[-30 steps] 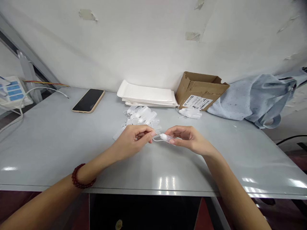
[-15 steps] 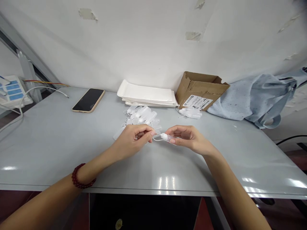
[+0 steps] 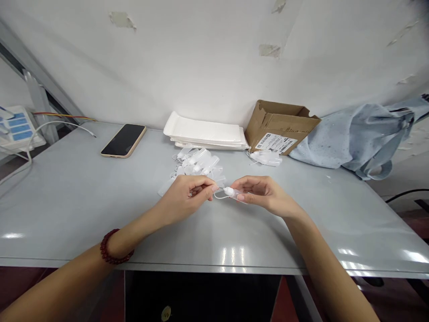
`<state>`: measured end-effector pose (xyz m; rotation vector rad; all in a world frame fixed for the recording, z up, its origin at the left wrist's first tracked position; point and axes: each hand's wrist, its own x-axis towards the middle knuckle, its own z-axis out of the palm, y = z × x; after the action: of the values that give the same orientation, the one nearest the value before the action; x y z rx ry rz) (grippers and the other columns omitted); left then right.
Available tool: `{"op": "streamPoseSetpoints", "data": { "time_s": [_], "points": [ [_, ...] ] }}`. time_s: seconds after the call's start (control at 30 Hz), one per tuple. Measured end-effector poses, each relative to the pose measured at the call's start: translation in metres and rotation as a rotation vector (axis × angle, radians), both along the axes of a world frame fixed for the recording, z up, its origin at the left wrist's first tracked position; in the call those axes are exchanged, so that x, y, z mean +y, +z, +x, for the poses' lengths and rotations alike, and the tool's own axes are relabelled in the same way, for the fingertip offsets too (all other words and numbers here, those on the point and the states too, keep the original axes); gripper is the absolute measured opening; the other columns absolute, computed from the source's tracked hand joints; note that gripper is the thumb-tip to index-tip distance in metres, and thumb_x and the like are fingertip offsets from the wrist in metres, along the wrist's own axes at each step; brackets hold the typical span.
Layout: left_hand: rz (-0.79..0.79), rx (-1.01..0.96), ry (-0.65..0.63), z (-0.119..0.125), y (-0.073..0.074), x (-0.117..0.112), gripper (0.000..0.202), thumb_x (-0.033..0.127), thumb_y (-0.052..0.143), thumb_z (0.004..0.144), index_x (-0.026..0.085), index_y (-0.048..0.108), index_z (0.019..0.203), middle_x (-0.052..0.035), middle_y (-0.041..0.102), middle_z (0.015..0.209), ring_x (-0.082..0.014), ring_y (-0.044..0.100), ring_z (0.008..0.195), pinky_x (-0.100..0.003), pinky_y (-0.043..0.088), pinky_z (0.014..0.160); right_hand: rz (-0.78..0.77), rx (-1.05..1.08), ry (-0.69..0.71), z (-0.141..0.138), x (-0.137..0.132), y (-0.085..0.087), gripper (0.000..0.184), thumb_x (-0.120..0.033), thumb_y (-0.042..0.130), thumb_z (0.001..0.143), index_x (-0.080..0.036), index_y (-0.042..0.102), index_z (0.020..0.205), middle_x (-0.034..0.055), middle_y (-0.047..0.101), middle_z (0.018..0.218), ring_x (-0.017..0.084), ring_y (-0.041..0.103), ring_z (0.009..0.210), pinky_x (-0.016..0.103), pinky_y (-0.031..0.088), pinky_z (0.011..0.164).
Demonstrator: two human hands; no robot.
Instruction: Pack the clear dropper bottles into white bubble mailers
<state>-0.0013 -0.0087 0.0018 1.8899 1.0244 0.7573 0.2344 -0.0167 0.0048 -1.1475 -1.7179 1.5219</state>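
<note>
1. R hand (image 3: 259, 193): fingers clamped on sm. translucent dropper bottle (image 3: 233, 192), thumb on near side; bottle tilted, white nozzle end twd L hand.
2. L hand (image 3: 191, 197): thumb + index pinched tog. on thin needle-like piece (image 3: 220, 187) at nozzle; contact pt. too small to see clearly.
3. Bottle loc.: btwn the hands, over front-mid part of grey surface (image 3: 100, 214); thin white strap (image 3: 219, 197) loops off its neck.
4. Pile of similar bottles (image 3: 201, 162) just behind L hand, partly hidden by it.
5. Smaller bottle cluster (image 3: 268, 157) behind R hand, in front of cardboard box (image 3: 284, 127).
6. Stack of white packets (image 3: 209, 132) left of box, by wall; phone (image 3: 124, 141) farther left; lt.-blue cloth bag (image 3: 338, 138) right of box.
</note>
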Motion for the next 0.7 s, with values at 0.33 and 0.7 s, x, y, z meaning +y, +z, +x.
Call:
{"op": "streamPoseSetpoints", "data": {
  "time_s": [0.33,0.7],
  "points": [
    [-0.009,0.029,-0.03,0.0014,-0.0036,-0.0017,0.023,0.027,0.052,0.088,0.016,0.068,0.076,0.0023,0.06,0.063,-0.0072,0.044,0.053,-0.019,0.034,0.049,0.045,0.011,-0.007,-0.0029,0.0001,-0.0014,0.02,-0.031,0.066,0.081,-0.019,0.069,0.097,0.0021,0.065,0.082,0.011,0.055,0.068,0.028,0.046,0.067],
    [-0.011,-0.037,0.027,0.0035,0.002,-0.002,0.023,0.029,0.053,0.088,0.016,0.068,0.077,0.0017,0.061,0.064,-0.007,0.045,0.051,-0.018,0.034,0.046,0.115,0.052,-0.072,-0.0052,-0.0012,-0.0009,0.019,-0.032,0.064,0.083,-0.019,0.066,0.097,0.0007,0.06,0.077,0.011,0.053,0.063,0.03,0.045,0.067]
  ]
}}
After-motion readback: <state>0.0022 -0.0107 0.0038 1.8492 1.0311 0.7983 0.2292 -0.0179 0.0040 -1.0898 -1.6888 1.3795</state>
